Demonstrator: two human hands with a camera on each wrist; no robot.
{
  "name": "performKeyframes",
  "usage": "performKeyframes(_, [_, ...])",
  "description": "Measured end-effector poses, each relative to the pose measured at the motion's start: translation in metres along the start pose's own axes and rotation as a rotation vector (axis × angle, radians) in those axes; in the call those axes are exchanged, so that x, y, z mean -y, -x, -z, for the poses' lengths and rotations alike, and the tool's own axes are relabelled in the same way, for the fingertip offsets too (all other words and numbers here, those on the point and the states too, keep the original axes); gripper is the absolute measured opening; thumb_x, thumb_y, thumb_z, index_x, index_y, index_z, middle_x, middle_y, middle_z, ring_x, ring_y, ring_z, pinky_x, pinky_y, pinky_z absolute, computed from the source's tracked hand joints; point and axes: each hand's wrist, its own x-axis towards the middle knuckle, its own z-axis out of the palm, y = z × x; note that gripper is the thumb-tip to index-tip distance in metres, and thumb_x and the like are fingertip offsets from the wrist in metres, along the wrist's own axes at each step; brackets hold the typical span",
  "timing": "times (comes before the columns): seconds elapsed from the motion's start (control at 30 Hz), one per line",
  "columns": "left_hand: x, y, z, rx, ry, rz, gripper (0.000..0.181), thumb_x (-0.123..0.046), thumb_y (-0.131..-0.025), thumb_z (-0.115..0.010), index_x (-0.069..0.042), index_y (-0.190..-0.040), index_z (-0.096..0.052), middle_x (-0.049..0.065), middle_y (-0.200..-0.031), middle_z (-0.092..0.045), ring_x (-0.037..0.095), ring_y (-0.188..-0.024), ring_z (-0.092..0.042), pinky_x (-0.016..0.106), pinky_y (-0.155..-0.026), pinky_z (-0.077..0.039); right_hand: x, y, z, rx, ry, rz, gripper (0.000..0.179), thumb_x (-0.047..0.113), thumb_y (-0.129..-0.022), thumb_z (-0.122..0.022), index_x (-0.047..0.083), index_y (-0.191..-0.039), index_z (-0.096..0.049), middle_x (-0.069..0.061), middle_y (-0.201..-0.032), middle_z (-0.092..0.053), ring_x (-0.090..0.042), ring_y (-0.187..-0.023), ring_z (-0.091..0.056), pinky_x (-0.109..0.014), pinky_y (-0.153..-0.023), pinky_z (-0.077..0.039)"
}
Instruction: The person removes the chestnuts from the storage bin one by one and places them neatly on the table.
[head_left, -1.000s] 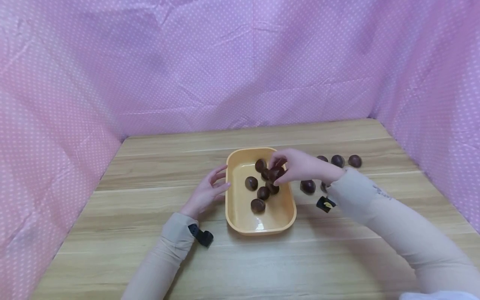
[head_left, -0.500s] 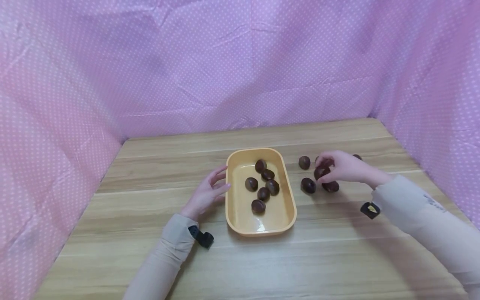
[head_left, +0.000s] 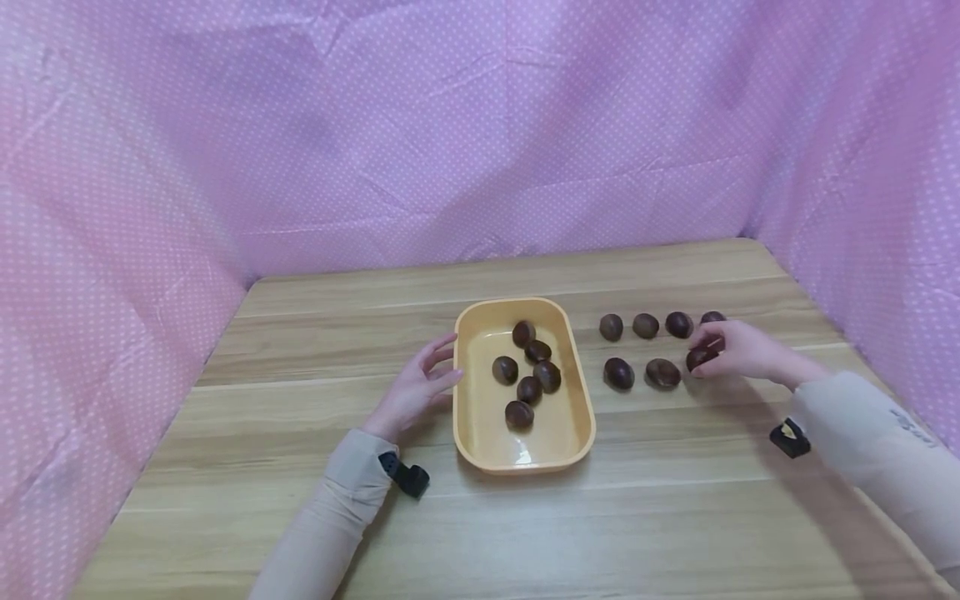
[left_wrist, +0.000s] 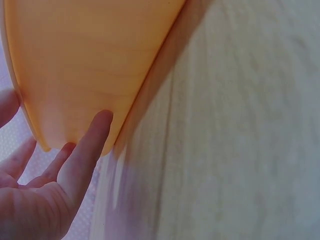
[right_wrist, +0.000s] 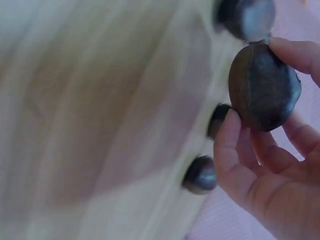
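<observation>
My right hand (head_left: 738, 350) pinches a dark brown chestnut (right_wrist: 265, 87) between thumb and fingers, over the right end of the front row. In that row lie two more chestnuts, the nearer one (head_left: 663, 374) just left of the hand. A back row of several chestnuts, one of them (head_left: 678, 325) seen whole, runs behind; the hand partly covers its rightmost. A yellow rectangular tray (head_left: 465, 433) holds several chestnuts, such as the front one (head_left: 519, 415). My left hand (head_left: 412, 385) rests its extended fingers against the tray's left side, as the left wrist view also shows.
Everything stands on a wood-grain table (head_left: 525, 533). Pink dotted cloth (head_left: 480, 133) hangs along the back and both sides. A black strap-mounted device (head_left: 405, 476) sits at the left wrist, another (head_left: 790, 438) at the right.
From over the tray, my right hand has moved right. A chestnut has been set down in the front row, and the hand now holds a chestnut further right. The left hand has stayed put.
</observation>
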Motion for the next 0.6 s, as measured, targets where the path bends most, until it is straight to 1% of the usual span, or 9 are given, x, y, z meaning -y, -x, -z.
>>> performKeyframes(0.1, [0.0,0.0,-0.001,0.001,0.011,0.0,0.065,-0.002,-0.091,-0.058,-0.017,-0.148,-0.029,0.015,-0.149,-0.033,0.037,-0.129,-0.044,0.038,-0.085,-0.056,-0.009,0.0,-0.004,0.013,-0.006,-0.016,0.035,0.016,-0.07,-0.081,0.0,-0.097,-0.064,-0.008,-0.091,-0.067,-0.021,-0.085,-0.061,-0.04,-0.079,-0.049])
performKeyframes(0.23, [-0.001,0.0,-0.001,0.003,0.027,0.0,0.064,-0.001,-0.092,-0.057,-0.017,-0.148,-0.029,0.015,-0.149,-0.033,0.036,-0.129,-0.043,0.038,-0.085,-0.055,-0.017,0.0,-0.007,0.034,-0.033,-0.033,0.035,0.015,-0.073,-0.079,-0.002,-0.1,-0.064,-0.01,-0.093,-0.067,-0.019,-0.085,-0.06,-0.03,-0.074,-0.049])
performKeyframes(0.33, [-0.001,-0.001,-0.001,0.004,0.024,-0.002,0.064,-0.001,-0.092,-0.057,-0.017,-0.148,-0.029,0.015,-0.149,-0.033,0.037,-0.129,-0.043,0.038,-0.085,-0.055,-0.022,0.0,-0.008,0.034,-0.043,-0.031,0.037,0.015,-0.074,-0.078,-0.003,-0.102,-0.063,-0.011,-0.094,-0.067,-0.019,-0.086,-0.06,-0.028,-0.073,-0.048])
performKeyframes(0.4, [0.0,-0.001,-0.001,0.005,0.015,-0.004,0.064,-0.002,-0.092,-0.057,-0.017,-0.148,-0.029,0.015,-0.149,-0.033,0.036,-0.13,-0.043,0.038,-0.085,-0.055,-0.023,0.001,-0.008,0.037,-0.044,-0.028,0.035,0.014,-0.074,-0.078,-0.003,-0.1,-0.063,-0.01,-0.093,-0.067,-0.02,-0.087,-0.06,-0.028,-0.074,-0.048])
performKeyframes(0.5, [0.0,-0.001,0.0,0.007,0.013,-0.006,0.064,-0.002,-0.092,-0.057,-0.017,-0.148,-0.029,0.015,-0.149,-0.033,0.037,-0.13,-0.043,0.039,-0.086,-0.055,-0.025,0.002,-0.008,0.041,-0.039,-0.033,0.032,0.015,-0.074,-0.077,-0.001,-0.097,-0.062,-0.006,-0.092,-0.067,-0.018,-0.087,-0.06,-0.027,-0.076,-0.048])
performKeyframes(0.6, [0.0,0.0,0.0,0.007,0.011,-0.005,0.064,-0.003,-0.092,-0.057,-0.016,-0.148,-0.029,0.016,-0.149,-0.032,0.037,-0.13,-0.043,0.039,-0.086,-0.055,-0.025,0.003,-0.008,0.058,-0.072,-0.014,0.034,0.012,-0.075,-0.076,-0.003,-0.101,-0.061,-0.008,-0.093,-0.066,-0.012,-0.085,-0.059,-0.024,-0.074,-0.049])
